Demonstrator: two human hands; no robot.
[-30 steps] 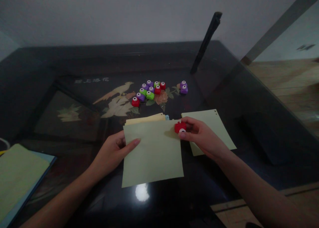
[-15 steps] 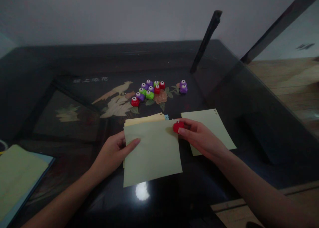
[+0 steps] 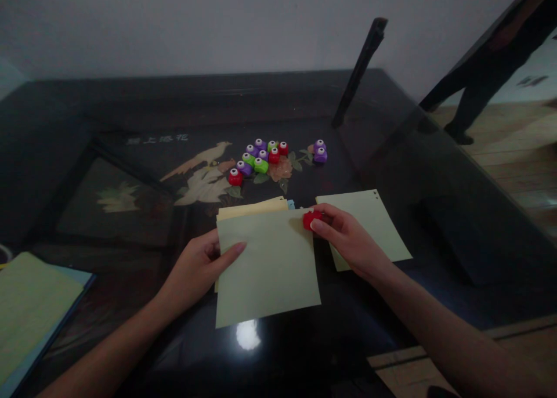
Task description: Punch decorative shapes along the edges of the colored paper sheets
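My left hand (image 3: 204, 261) pinches the left edge of a pale green paper sheet (image 3: 267, 267), thumb on top and fingers beneath. At the sheet's upper right corner, my right hand (image 3: 342, 232) grips a small red craft punch (image 3: 311, 219) between thumb and fingers. The punch sits over that corner. Just behind the held sheet, yellow paper sheets (image 3: 250, 208) stick out, with a bit of blue showing. Beneath and beyond my right hand lies another pale green sheet (image 3: 378, 230) with small cut-outs in its upper right corner.
Several red, green and purple punches (image 3: 261, 165) cluster on the dark glossy table (image 3: 183, 351); two purple ones (image 3: 321, 154) stand apart on the right. Stacked paper (image 3: 39, 305) lies at left, a dark flat object (image 3: 461, 241) at right. A person's legs (image 3: 474, 90) show beyond the table.
A person's legs have come into view at the upper right. Both my hands stay nearly in place, and the held sheet has shifted very slightly.
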